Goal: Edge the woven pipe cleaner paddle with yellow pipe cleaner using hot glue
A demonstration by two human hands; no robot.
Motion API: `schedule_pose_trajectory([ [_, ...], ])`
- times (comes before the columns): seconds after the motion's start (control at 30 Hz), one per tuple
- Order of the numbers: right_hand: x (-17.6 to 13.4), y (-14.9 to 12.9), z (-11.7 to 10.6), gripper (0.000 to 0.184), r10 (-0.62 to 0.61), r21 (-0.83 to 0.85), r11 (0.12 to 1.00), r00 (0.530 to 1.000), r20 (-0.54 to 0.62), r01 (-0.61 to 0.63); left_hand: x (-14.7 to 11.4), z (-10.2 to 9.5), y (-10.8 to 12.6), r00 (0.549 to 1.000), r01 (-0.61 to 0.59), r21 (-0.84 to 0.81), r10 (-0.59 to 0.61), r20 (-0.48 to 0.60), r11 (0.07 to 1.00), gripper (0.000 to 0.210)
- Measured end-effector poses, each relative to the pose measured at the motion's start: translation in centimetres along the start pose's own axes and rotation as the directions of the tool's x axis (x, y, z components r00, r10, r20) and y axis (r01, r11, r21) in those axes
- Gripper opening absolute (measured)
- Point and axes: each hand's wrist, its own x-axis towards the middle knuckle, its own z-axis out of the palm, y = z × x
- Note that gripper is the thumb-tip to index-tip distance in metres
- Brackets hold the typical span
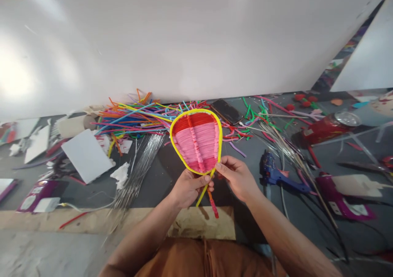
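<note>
In the middle of the head view I hold up a fan-shaped pipe-cleaner piece (205, 140), banded in red and pink with a ribbed pink centre line. A yellow pipe cleaner (172, 134) runs round its rim, and a yellow end crosses the red and orange stem (213, 205) below. My left hand (192, 187) is closed at the base, thumb over the crossing. At the lower right edge my right hand (235, 174) pinches the yellow rim between thumb and fingers. Its other fingertips are partly hidden behind the piece.
Loose coloured pipe cleaners (135, 117) lie behind, near a dark phone (227, 111). Bare wires (138, 170) and a white card (87, 156) are on the left. To the right are a blue glue gun (282, 174), a red can (328, 127) and purple power strips (346, 201) with cords.
</note>
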Motion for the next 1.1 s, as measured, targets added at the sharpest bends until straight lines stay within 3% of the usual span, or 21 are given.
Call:
schedule_pose_trajectory([
  [0.3, -0.1, -0.1, -0.8, 0.026, 0.001, -0.001, 1.000, 0.996, 0.087, 0.000, 0.0, 0.0, 0.2, 0.999, 0.041, 0.040, -0.042, 0.029, 0.998, 0.026],
  [0.5, -0.5, -0.5, -0.9, 0.026, -0.023, -0.019, 1.000, 0.999, 0.026, 0.023, 0.0, 0.3, 0.2, 0.997, 0.051, 0.081, -0.055, 0.055, 0.995, 0.031],
  [0.63, -0.5, 0.0, -0.8, 0.026, -0.036, 0.010, 0.999, 0.998, -0.052, 0.037, -0.1, 0.6, -0.1, 0.994, -0.063, 0.159, 0.048, 0.101, 0.985, 0.054],
  [0.73, -0.7, 0.8, -0.9, 0.026, -0.022, 0.041, 0.999, 0.994, -0.103, 0.026, -0.4, 0.3, -0.4, 0.989, -0.142, 0.316, 0.122, 0.081, 0.938, 0.065],
  [0.83, -1.1, 1.6, -1.0, 0.029, 0.021, 0.064, 0.998, 0.993, -0.119, -0.014, -1.2, -0.3, -0.4, 0.993, -0.102, 0.549, 0.116, 0.010, 0.830, 0.048],
  [0.93, -1.9, 2.2, -1.1, 0.032, 0.077, 0.070, 0.995, 0.991, -0.112, -0.069, -2.7, -1.1, -0.2, 0.998, 0.008, 0.762, 0.039, -0.043, 0.648, 0.030],
  [1.0, -2.4, 2.6, -1.2, 0.033, 0.118, 0.058, 0.992, 0.987, -0.107, -0.112, -3.7, -1.6, 0.0, 0.998, 0.005, 0.878, 0.048, -0.032, 0.478, 0.022],
  [1.1, -3.0, 2.9, -1.3, 0.033, 0.181, 0.025, 0.983, 0.978, -0.106, -0.179, -4.6, -2.2, 0.0, 0.974, -0.144, 0.976, 0.197, 0.111, 0.161, 0.019],
])
